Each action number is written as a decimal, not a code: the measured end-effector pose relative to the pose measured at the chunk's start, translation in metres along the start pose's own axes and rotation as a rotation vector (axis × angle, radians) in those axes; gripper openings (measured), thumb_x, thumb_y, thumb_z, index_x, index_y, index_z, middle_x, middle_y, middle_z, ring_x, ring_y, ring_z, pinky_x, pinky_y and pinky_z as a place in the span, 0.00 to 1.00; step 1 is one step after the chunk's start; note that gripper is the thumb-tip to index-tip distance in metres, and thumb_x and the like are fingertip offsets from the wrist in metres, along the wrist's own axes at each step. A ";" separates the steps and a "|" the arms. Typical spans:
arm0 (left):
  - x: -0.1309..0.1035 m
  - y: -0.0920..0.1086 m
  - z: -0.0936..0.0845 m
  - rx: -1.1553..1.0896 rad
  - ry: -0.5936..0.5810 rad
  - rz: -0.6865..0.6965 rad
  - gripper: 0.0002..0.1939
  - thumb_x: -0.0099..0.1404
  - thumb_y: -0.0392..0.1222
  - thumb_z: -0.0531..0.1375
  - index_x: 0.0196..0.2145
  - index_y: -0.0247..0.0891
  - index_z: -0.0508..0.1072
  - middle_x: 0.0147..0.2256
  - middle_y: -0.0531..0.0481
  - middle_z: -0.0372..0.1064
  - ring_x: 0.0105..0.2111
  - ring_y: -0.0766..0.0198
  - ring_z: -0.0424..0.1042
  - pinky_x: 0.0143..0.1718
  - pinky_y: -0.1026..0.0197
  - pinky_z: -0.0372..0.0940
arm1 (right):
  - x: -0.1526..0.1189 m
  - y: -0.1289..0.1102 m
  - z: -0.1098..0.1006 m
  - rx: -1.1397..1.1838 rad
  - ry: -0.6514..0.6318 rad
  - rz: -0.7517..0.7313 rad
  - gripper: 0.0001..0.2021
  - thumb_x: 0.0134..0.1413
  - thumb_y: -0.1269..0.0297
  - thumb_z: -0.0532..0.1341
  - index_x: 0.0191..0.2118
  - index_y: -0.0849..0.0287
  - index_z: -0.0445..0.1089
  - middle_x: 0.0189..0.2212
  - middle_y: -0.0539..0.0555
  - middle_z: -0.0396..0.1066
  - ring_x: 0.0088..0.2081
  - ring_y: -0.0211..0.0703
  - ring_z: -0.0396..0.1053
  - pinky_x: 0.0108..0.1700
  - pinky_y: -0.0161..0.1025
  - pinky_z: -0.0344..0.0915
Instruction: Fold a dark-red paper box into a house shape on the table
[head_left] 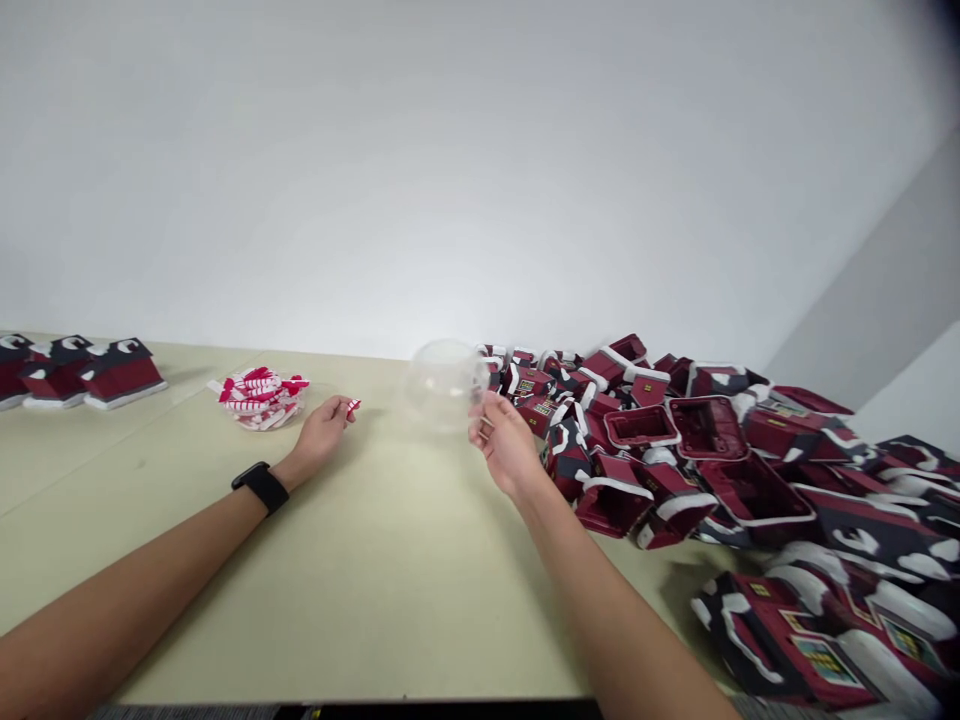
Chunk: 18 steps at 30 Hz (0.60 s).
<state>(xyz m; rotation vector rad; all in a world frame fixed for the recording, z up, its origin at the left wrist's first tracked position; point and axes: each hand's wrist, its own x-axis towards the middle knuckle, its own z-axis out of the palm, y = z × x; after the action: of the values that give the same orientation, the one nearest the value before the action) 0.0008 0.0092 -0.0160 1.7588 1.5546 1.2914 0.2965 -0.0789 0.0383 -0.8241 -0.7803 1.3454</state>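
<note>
Between the fingers of my left hand (326,428) is a small red-and-white striped piece (353,405), mostly covered by the fingertips. Just left of that hand, a clear bowl (264,425) holds a heap of similar red-and-white striped pieces (259,390). My right hand (506,440) grips the edge of a clear, round plastic bowl (444,385), which is blurred and appears to be held above the table. Beyond the right hand lies a pile of dark red toy houses (645,425) with grey roofs and white snow-like trim.
The pale yellow table (420,600) meets a white wall at the back. Several finished-looking small houses (124,375) stand upright at the far left. More houses (817,630) spread along the right side to the front; some lie tipped, showing hollow undersides.
</note>
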 end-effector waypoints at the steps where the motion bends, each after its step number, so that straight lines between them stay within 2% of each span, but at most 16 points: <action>1: 0.000 0.000 0.000 -0.004 -0.003 -0.007 0.17 0.69 0.53 0.50 0.36 0.38 0.70 0.31 0.48 0.69 0.30 0.60 0.64 0.31 0.60 0.57 | 0.003 -0.003 -0.001 0.057 0.040 -0.007 0.15 0.61 0.58 0.63 0.50 0.53 0.61 0.39 0.50 0.74 0.28 0.33 0.72 0.32 0.32 0.69; 3: 0.001 0.000 0.001 -0.009 -0.006 -0.019 0.17 0.68 0.53 0.51 0.37 0.38 0.71 0.32 0.47 0.69 0.29 0.60 0.64 0.30 0.60 0.57 | 0.005 -0.006 -0.004 0.104 0.050 0.059 0.17 0.63 0.58 0.63 0.52 0.51 0.58 0.50 0.53 0.72 0.37 0.40 0.77 0.41 0.39 0.75; 5: 0.002 -0.001 0.001 -0.001 -0.006 -0.025 0.18 0.68 0.53 0.51 0.38 0.38 0.72 0.32 0.47 0.70 0.29 0.60 0.64 0.31 0.59 0.58 | 0.004 -0.004 -0.007 0.074 0.054 0.151 0.17 0.62 0.61 0.62 0.53 0.51 0.58 0.54 0.56 0.71 0.41 0.43 0.79 0.42 0.41 0.75; 10: 0.003 -0.002 0.001 0.008 -0.006 -0.021 0.19 0.67 0.55 0.51 0.39 0.37 0.73 0.33 0.47 0.70 0.30 0.60 0.64 0.32 0.59 0.59 | -0.005 0.006 -0.009 -0.013 0.088 0.206 0.16 0.61 0.68 0.58 0.54 0.54 0.60 0.51 0.55 0.73 0.37 0.41 0.78 0.37 0.37 0.73; 18: 0.005 -0.006 0.001 -0.006 -0.003 -0.020 0.20 0.67 0.58 0.52 0.38 0.38 0.71 0.32 0.48 0.69 0.30 0.60 0.64 0.31 0.60 0.59 | -0.006 0.007 -0.007 -0.084 0.121 0.238 0.18 0.56 0.69 0.59 0.52 0.55 0.62 0.50 0.55 0.72 0.35 0.37 0.75 0.34 0.35 0.71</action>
<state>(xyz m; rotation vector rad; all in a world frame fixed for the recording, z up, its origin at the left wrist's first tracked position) -0.0015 0.0156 -0.0201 1.7359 1.5614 1.2818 0.2980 -0.0852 0.0285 -1.0812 -0.6622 1.4647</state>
